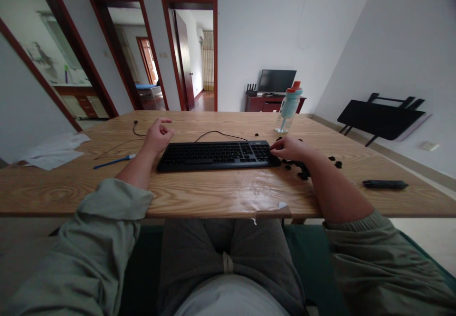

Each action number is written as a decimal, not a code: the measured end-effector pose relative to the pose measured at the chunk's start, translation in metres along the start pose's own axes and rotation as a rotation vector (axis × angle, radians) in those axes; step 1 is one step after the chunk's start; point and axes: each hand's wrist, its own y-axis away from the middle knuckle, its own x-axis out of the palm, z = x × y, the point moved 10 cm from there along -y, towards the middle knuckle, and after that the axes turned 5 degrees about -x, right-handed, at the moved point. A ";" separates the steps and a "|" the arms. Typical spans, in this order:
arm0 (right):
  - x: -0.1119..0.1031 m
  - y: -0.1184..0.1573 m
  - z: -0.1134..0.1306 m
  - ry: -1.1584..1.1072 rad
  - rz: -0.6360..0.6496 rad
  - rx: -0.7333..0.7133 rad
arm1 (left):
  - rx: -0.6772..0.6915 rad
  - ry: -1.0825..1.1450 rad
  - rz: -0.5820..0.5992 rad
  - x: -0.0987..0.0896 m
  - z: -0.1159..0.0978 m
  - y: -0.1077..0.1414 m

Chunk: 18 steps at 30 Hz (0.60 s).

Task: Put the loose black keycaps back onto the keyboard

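A black keyboard [217,156] lies flat on the wooden table in front of me, its cable running out behind. My right hand [290,148] is at the keyboard's right end, thumb and fingertips pinched together over the number pad. Whatever is between those fingertips is too small to make out. Loose black keycaps [303,175] are scattered on the table around and under that hand. Beside the keyboard's left end, my left hand [159,135] is held with fingers loosely bent and apart, with nothing visible in it.
A blue brush-like stick [112,162] and white tissue [57,149] lie on the left of the table [199,195]. A clear bottle with an orange top [288,108] stands behind the keyboard's right end. A dark, slim object [385,184] lies far right.
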 end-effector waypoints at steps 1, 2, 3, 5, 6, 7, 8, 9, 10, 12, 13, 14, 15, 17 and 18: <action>0.000 0.002 0.002 0.011 -0.001 0.005 | 0.000 0.001 0.006 0.001 0.000 0.000; 0.000 0.004 0.003 0.026 -0.008 0.013 | 0.000 -0.001 0.010 0.001 0.000 0.000; -0.001 0.005 0.003 0.045 -0.019 0.022 | -0.001 -0.004 0.011 0.002 0.001 0.000; -0.004 0.006 0.001 0.072 -0.049 0.030 | -0.005 -0.013 0.006 0.001 0.002 -0.001; -0.005 0.006 -0.001 0.072 -0.067 0.027 | -0.009 -0.016 0.004 0.001 0.003 -0.001; -0.007 0.006 -0.002 0.069 -0.088 0.022 | -0.015 -0.016 0.001 0.001 0.005 -0.001; -0.009 0.005 -0.004 0.066 -0.113 0.019 | -0.019 -0.014 0.002 0.001 0.006 -0.001; -0.012 0.005 -0.005 0.064 -0.136 0.022 | -0.020 -0.010 0.002 0.001 0.006 -0.002; -0.013 0.005 -0.007 0.066 -0.153 0.026 | -0.018 -0.007 0.003 0.001 0.007 -0.002; -0.013 0.005 -0.007 0.076 -0.156 0.028 | -0.007 -0.010 -0.001 0.001 0.006 -0.002; -0.012 0.005 -0.006 0.083 -0.147 0.024 | -0.003 -0.016 -0.004 0.001 0.006 -0.002; -0.010 0.005 -0.004 0.090 -0.133 0.016 | -0.001 -0.023 -0.005 0.001 0.005 -0.002; -0.009 0.005 -0.001 0.099 -0.118 0.010 | -0.002 -0.029 -0.006 0.001 0.005 -0.002; -0.006 0.005 0.002 0.121 -0.090 0.015 | -0.003 -0.035 -0.005 0.001 0.004 -0.002; -0.005 0.005 0.003 0.129 -0.079 0.021 | -0.004 -0.037 -0.002 0.001 0.003 -0.001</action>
